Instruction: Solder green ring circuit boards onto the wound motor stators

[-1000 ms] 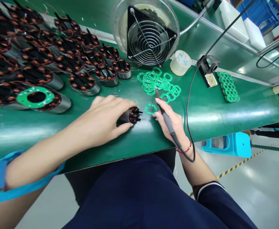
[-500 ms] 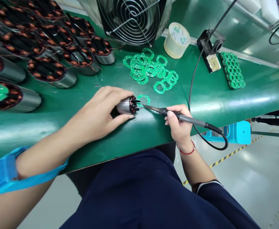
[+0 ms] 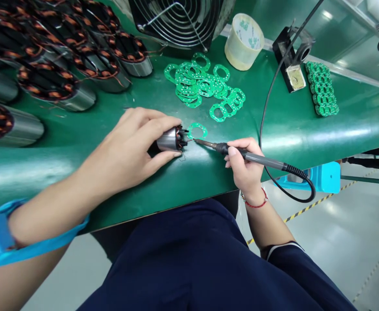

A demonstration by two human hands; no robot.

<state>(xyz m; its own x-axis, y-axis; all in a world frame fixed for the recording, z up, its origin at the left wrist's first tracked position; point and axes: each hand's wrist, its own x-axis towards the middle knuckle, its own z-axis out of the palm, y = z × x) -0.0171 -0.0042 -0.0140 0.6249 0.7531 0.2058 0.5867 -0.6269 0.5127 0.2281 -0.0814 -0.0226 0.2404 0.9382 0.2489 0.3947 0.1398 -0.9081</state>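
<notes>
Near the front edge of the green tabletop (image 3: 293, 129), the left hand (image 3: 127, 149) is wrapped around a small motor stator (image 3: 171, 139) lying on its side, fingers over the top and thumb beneath, with the wound end and its black leads sticking out to the right of the fingertips. Just right of it, the right hand (image 3: 244, 166) pinches a soldering iron (image 3: 241, 154) like a pen; its tip points left and meets the stator's leads. One green ring board (image 3: 197, 129) lies flat just behind the tip. Farther back sit a loose heap of ring boards (image 3: 202, 86), a tape roll (image 3: 243, 41), a fan (image 3: 179, 19) and rows of larger stators (image 3: 49, 82).
</notes>
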